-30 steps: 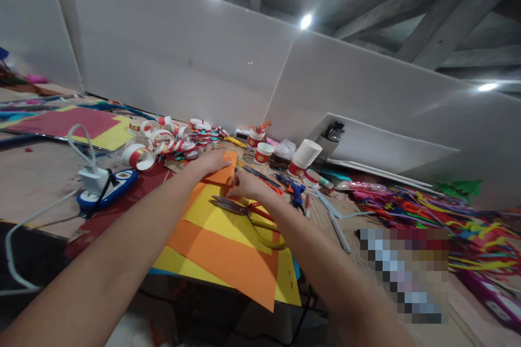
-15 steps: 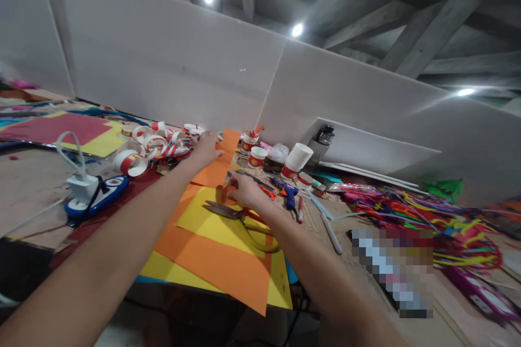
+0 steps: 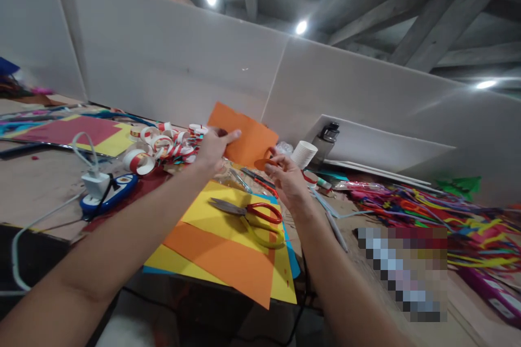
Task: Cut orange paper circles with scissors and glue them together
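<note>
Both hands are raised over the worktable: the left hand (image 3: 212, 150) is closed on the left side of an orange sheet (image 3: 253, 133), its thumb laid across the front, while the right hand (image 3: 290, 180) has its fingers drawn together around a small orange piece (image 3: 265, 164). Biggest is the white panel (image 3: 171, 54) standing behind everything. Below it stretches the cluttered table (image 3: 44, 173), then the raised sheet itself, plain, matt and bright, broad and nearly flat, tilted upright with slightly uneven edges. It lies between the two hands, gripped at the left, its lower right corner just beside the right fingertips. Nearer the body, another orange sheet (image 3: 228, 260) and a yellow sheet (image 3: 199, 209) overlap flat on the table, with scissors (image 3: 243, 210), one handle red and one yellow, resting on them. Smallest is the right hand's piece, rounded and curled; whether it joins the raised sheet cannot be told.
</note>
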